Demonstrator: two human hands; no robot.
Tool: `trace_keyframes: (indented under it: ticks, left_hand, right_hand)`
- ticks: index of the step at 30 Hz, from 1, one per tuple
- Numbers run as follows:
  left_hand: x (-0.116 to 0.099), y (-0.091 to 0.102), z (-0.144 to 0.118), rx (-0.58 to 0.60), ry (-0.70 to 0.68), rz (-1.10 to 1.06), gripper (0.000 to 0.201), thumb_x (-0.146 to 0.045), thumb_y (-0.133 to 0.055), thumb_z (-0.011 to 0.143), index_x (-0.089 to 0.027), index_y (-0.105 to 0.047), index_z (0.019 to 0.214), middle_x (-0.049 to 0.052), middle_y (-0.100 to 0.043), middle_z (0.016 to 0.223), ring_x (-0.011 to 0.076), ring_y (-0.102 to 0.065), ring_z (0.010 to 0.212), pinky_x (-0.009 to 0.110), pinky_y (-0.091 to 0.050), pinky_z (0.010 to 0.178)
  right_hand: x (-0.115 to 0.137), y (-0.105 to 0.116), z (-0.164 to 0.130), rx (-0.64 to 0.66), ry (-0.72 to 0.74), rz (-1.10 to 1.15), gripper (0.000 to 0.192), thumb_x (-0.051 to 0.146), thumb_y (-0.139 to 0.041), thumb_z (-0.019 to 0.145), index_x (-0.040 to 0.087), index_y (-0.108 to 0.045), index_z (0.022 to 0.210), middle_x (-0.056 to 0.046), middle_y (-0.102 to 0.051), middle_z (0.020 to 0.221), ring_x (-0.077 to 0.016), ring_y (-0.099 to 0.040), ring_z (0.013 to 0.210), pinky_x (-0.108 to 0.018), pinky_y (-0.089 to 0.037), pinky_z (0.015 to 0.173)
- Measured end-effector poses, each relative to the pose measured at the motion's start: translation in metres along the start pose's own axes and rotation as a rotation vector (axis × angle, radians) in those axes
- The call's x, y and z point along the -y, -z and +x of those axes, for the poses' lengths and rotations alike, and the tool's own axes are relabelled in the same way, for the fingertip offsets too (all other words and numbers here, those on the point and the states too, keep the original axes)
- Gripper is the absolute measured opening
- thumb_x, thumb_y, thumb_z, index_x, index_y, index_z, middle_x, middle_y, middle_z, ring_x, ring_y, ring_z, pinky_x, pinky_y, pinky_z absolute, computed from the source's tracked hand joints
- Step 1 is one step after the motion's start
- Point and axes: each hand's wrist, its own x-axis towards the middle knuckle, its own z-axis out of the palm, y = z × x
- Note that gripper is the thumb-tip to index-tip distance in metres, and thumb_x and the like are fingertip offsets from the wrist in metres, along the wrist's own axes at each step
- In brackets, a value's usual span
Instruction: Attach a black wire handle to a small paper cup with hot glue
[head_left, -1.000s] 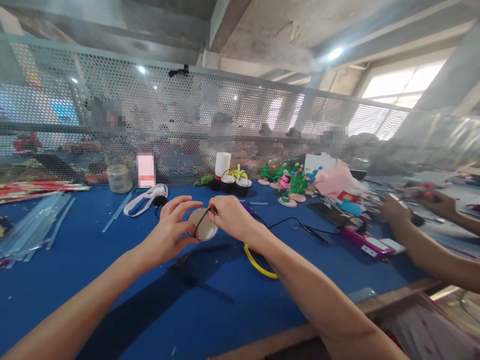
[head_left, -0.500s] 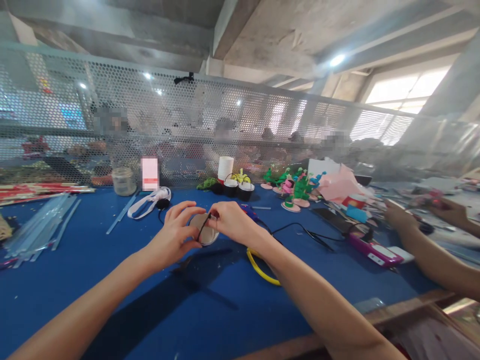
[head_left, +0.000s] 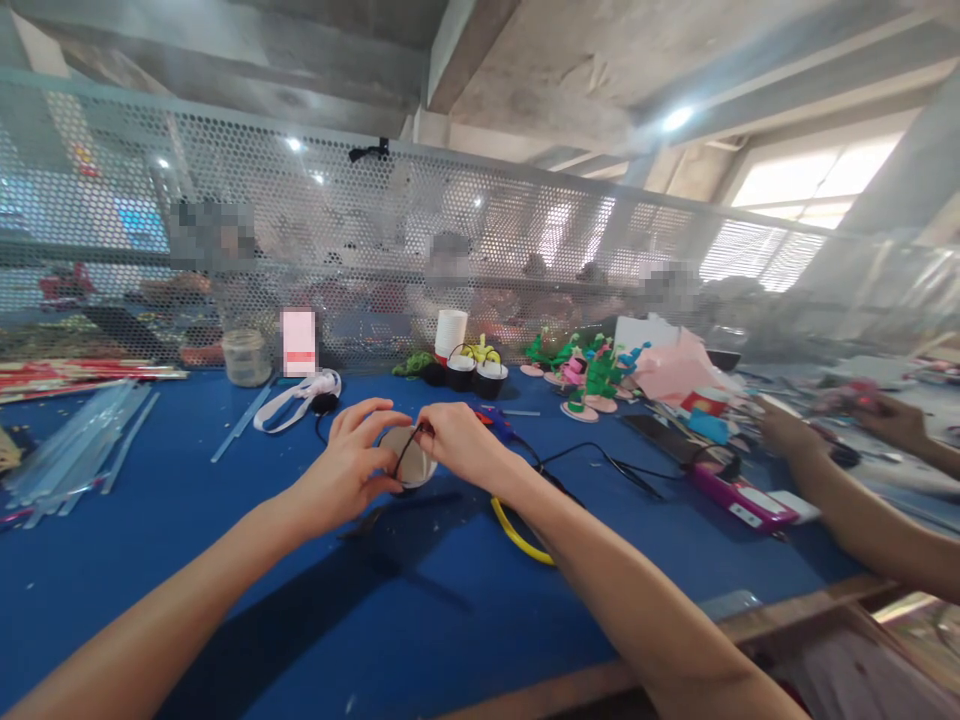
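Observation:
My left hand is closed round the left side of a small paper cup, whose pale inside faces me. A thin black strip bows across the cup's mouth. Its upper end is pinched between the fingertips of my right hand, at the cup's far right rim. The lower end lies by my left fingertips; how it is fixed there I cannot tell. Behind my hands stand two black cups with thin arched handles, beside a stack of white cups.
Clear glue sticks lie left, near a glass jar. A yellow loop and black cable lie right. Green figures stand farther back. At the right, another person's hands are beside a purple device.
The black strip now curves more across the cup's mouth, where it lay straighter before. Both hands keep nearly the same place. The other person's nearer hand has shifted slightly left.

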Motion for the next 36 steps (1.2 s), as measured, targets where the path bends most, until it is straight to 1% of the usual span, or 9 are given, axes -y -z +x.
trace_keyframes:
  ticks: [3,5,8,10,18,22,27,32,36]
  left_hand:
    - [0.001,-0.002,-0.001,-0.006,-0.014,0.013,0.010,-0.022,-0.060,0.067,-0.016,-0.058,0.060,0.007,-0.050,0.111,0.0245,-0.032,0.112,0.048,-0.029,0.090]
    - [0.002,-0.003,-0.001,-0.017,-0.021,0.019,0.009,-0.022,-0.061,0.066,-0.015,-0.058,0.061,0.007,-0.050,0.110,0.0248,-0.032,0.112,0.048,-0.029,0.090]
    - [0.002,-0.003,-0.001,-0.018,-0.020,0.019,0.011,-0.022,-0.060,0.067,-0.015,-0.057,0.059,0.007,-0.050,0.111,0.0244,-0.032,0.112,0.047,-0.029,0.090]
    - [0.002,-0.003,-0.001,-0.016,-0.019,0.017,0.012,-0.022,-0.060,0.067,-0.015,-0.056,0.058,0.006,-0.050,0.111,0.0240,-0.032,0.112,0.047,-0.029,0.090]
    - [0.003,-0.001,0.000,-0.003,0.002,-0.002,0.009,-0.018,-0.061,0.066,-0.015,-0.057,0.058,0.006,-0.052,0.108,0.0238,-0.033,0.111,0.046,-0.029,0.091]
    - [0.004,-0.002,-0.001,0.005,0.026,-0.020,0.008,-0.017,-0.062,0.065,-0.016,-0.057,0.058,0.005,-0.052,0.106,0.0237,-0.034,0.111,0.047,-0.029,0.091]
    - [0.008,-0.005,-0.002,0.007,0.056,-0.036,0.007,-0.017,-0.062,0.064,-0.017,-0.057,0.060,0.004,-0.053,0.105,0.0225,-0.035,0.109,0.045,-0.031,0.090]
    - [0.010,-0.005,-0.002,-0.006,0.076,-0.045,0.009,-0.019,-0.062,0.064,-0.017,-0.056,0.059,0.004,-0.052,0.104,0.0220,-0.035,0.109,0.045,-0.031,0.090]
    - [0.010,-0.005,-0.002,-0.018,0.079,-0.052,0.008,-0.021,-0.063,0.064,-0.017,-0.058,0.059,0.005,-0.053,0.103,0.0224,-0.036,0.107,0.045,-0.032,0.089]
  right_hand:
    - [-0.001,-0.002,0.000,0.027,0.007,0.035,0.012,0.021,-0.050,0.071,0.013,-0.060,0.071,-0.004,-0.061,0.065,-0.0114,-0.052,0.058,-0.019,-0.032,0.052]
    - [-0.001,-0.002,0.000,0.020,0.011,0.038,0.013,0.023,-0.052,0.069,0.013,-0.059,0.073,-0.005,-0.061,0.066,-0.0116,-0.052,0.059,-0.019,-0.032,0.052]
    - [0.000,-0.002,0.000,-0.004,-0.007,0.011,0.011,0.017,-0.049,0.070,0.013,-0.059,0.072,-0.004,-0.061,0.066,-0.0121,-0.053,0.060,-0.020,-0.032,0.053]
    - [0.001,-0.003,0.000,-0.012,-0.016,-0.001,0.014,0.014,-0.046,0.070,0.014,-0.060,0.071,-0.004,-0.062,0.066,-0.0125,-0.054,0.061,-0.020,-0.032,0.054]
    - [0.001,-0.007,0.000,-0.019,-0.029,0.002,0.014,0.015,-0.045,0.070,0.014,-0.059,0.068,-0.004,-0.062,0.064,-0.0123,-0.053,0.058,-0.020,-0.031,0.052]
    - [-0.001,-0.009,0.002,-0.027,-0.033,0.024,0.013,0.017,-0.047,0.071,0.014,-0.060,0.068,-0.004,-0.062,0.064,-0.0114,-0.052,0.057,-0.020,-0.031,0.052]
    - [-0.003,-0.013,0.004,-0.021,-0.041,0.045,0.014,0.025,-0.052,0.071,0.014,-0.059,0.069,-0.003,-0.061,0.064,-0.0112,-0.052,0.057,-0.019,-0.031,0.051]
    - [-0.003,-0.013,0.004,-0.022,-0.056,0.005,0.013,0.016,-0.048,0.071,0.014,-0.060,0.068,-0.004,-0.063,0.066,-0.0119,-0.054,0.060,-0.020,-0.031,0.053]
    - [-0.005,-0.013,0.004,-0.025,-0.051,0.001,0.014,0.017,-0.047,0.071,0.014,-0.060,0.068,-0.005,-0.063,0.066,-0.0125,-0.054,0.060,-0.020,-0.032,0.053]
